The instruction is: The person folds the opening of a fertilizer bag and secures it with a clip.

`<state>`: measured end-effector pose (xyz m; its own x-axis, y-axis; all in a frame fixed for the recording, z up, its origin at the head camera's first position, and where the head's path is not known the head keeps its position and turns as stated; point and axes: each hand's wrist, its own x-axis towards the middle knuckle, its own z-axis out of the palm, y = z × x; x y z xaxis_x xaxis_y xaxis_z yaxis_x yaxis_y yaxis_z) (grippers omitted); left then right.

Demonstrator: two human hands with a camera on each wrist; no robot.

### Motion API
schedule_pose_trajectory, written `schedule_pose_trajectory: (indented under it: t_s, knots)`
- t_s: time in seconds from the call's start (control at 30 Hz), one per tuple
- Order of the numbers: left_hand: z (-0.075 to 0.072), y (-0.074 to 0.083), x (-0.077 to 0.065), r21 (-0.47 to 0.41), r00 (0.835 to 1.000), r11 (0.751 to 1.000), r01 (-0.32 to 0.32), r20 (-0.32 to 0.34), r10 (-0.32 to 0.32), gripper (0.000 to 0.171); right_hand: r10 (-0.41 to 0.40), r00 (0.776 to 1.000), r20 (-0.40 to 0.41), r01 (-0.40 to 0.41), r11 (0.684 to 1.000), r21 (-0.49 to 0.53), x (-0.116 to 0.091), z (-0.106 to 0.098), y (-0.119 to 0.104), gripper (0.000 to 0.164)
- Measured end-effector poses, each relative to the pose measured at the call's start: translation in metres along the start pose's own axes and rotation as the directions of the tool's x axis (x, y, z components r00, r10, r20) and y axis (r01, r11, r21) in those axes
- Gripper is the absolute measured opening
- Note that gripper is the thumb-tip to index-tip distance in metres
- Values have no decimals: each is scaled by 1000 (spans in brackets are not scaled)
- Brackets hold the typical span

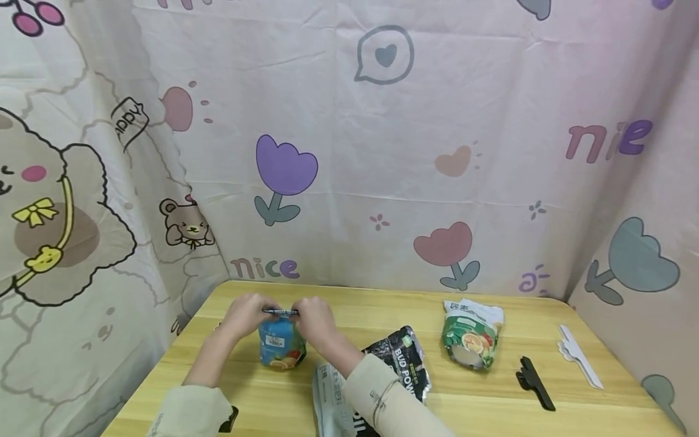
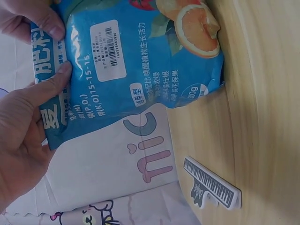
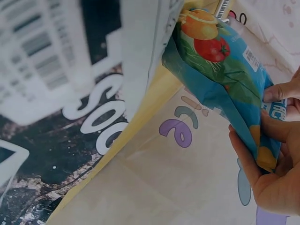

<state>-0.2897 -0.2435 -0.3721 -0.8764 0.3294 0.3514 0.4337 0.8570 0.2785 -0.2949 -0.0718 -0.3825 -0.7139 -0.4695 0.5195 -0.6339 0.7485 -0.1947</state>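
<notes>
A blue fertilizer bag (image 1: 280,346) printed with oranges and tomatoes stands on the table at the left in the head view. My left hand (image 1: 246,317) pinches one end of its top edge, and my right hand (image 1: 318,320) grips the other end. The left wrist view shows the left thumb pressed on the printed face of the bag (image 2: 117,61). Seen from the right wrist, the right hand (image 3: 276,187) has its fingers round the upper corner. Below my right forearm lie a black-and-white soil bag (image 1: 333,394) and a black "BUD POWER" bag (image 1: 405,364), partly hidden by the sleeve.
A green-and-white bag (image 1: 472,334) stands at the right of the table (image 1: 480,419). Beside it lie a black sealing clip (image 1: 535,383) and a white one (image 1: 580,357). A piano-patterned clip (image 2: 213,185) lies beyond the blue bag. Printed curtains hang behind and beside the table.
</notes>
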Motion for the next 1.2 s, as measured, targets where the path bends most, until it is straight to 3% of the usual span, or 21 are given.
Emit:
schedule_pose_trajectory:
  t_s: [0.3,0.53,0.67,0.87,1.03,1.2]
  knots:
    - [1,2,0,11,1000,1000,10,-16,-9,8,38,998,46,-37,999,-12,2,-5,-2,5]
    - [-2,-1,3,-11,1000,1000,7,16,-7,8,20,997,69,-20,1000,1,4,-7,0,6]
    - [-12,-8,6,-80,994,996,-28,105,37,10,-15,995,98,13,1000,12,6,-8,0,7]
    - [-22,-18,9,-243,965,969,-35,245,96,20,-21,981,191,31,998,-50,9,-13,-4,4]
    - [-18,-23,7,-300,961,954,-12,262,94,21,-11,963,271,46,991,-123,10,-16,-10,3]
    - [-14,-24,4,-311,970,950,1,231,74,20,-29,959,281,76,985,-156,8,-10,-11,10]
